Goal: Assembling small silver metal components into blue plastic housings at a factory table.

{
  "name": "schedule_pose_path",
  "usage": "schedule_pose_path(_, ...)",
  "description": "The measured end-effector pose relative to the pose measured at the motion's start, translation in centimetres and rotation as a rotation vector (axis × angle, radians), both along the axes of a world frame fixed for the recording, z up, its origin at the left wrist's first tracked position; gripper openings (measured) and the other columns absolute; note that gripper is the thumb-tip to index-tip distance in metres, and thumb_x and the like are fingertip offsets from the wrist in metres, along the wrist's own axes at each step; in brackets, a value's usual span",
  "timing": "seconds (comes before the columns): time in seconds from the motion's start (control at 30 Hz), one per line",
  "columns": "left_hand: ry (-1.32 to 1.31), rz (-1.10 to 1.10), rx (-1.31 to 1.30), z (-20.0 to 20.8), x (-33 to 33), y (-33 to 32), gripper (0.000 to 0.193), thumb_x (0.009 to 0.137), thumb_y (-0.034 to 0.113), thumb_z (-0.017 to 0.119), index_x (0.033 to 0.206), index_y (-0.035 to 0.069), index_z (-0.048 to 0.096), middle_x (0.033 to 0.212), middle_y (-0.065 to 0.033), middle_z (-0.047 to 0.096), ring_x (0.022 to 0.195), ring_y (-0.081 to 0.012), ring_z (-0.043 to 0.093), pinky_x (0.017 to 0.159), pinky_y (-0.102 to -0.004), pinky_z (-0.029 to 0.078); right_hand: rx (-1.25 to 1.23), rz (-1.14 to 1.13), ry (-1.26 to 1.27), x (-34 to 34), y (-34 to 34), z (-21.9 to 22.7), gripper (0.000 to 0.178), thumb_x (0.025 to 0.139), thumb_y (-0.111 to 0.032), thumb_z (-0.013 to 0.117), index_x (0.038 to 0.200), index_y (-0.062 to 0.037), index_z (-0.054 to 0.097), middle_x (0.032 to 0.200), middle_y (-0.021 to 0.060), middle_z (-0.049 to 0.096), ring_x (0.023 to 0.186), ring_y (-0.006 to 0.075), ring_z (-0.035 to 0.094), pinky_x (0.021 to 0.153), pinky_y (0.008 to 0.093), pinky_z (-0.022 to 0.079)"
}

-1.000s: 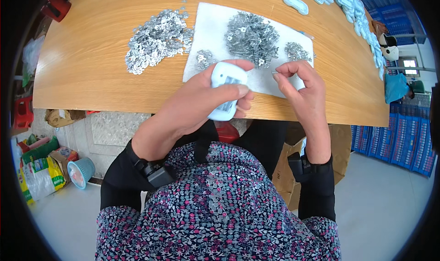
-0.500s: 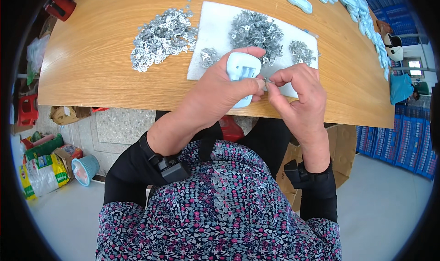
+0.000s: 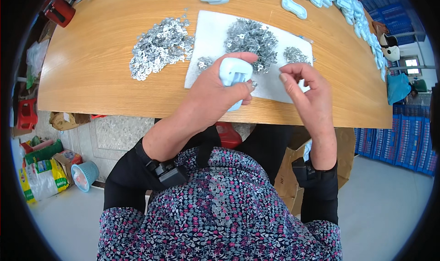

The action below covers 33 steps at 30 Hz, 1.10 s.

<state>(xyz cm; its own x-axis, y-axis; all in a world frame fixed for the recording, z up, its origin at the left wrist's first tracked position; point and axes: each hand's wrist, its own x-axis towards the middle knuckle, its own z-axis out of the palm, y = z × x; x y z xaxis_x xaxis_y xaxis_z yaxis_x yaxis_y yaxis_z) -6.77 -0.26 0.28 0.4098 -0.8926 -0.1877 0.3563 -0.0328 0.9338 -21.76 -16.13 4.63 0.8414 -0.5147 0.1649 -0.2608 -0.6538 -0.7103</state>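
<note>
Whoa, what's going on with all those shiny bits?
A person at a wooden table holds a light blue plastic casing in the left grip, a small metal bit showing beside the thumb. The right grip hovers apart from the casing. More metal bits lie heaped on a white mat and on the wood left of it. Other casings lie beyond.

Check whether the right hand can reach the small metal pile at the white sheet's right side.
Probably yes: the small metal pile lies just beyond the right hand on the white sheet, with nothing visible between them.
</note>
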Motion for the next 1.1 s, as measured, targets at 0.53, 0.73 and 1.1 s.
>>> schedule_pose_path(0.53,0.163,0.13,0.011,-0.1,0.4,2.1,0.053,0.09,0.007,0.068,0.14,0.004,0.05,0.092,-0.0062,0.066,0.08,-0.0145,0.065,0.073,-0.0301,0.053,-0.319,0.13,0.028,2.8,1.2,-2.8,0.012,0.083,-0.012,0.068,0.093,-0.0093,0.073,0.09,0.0079,0.069,0.094,0.0286,0.064,0.086,0.0409,0.047)
schedule_pose_path(0.73,0.184,0.168,-0.028,-0.1,0.4,2.9,0.053,0.092,0.009,0.066,0.141,0.004,0.048,0.096,-0.0084,0.065,0.08,-0.0164,0.064,0.074,-0.0318,0.054,-0.52,0.045,-0.063,3.0,-0.3,-3.6,0.006,0.08,-0.012,0.072,0.086,-0.0093,0.072,0.083,0.0053,0.067,0.089,0.0274,0.063,0.08,0.0411,0.046)
schedule_pose_path(1.1,0.171,0.065,-0.026,-0.2,-0.7,1.2,0.054,0.092,0.01,0.067,0.142,0.004,0.047,0.092,-0.0075,0.064,0.08,-0.0162,0.063,0.074,-0.0315,0.053,-0.376,-0.154,0.031,-4.2,-5.4,-3.9,0.013,0.08,-0.009,0.071,0.092,-0.0105,0.072,0.084,0.007,0.065,0.083,0.0291,0.062,0.074,0.0383,0.05)
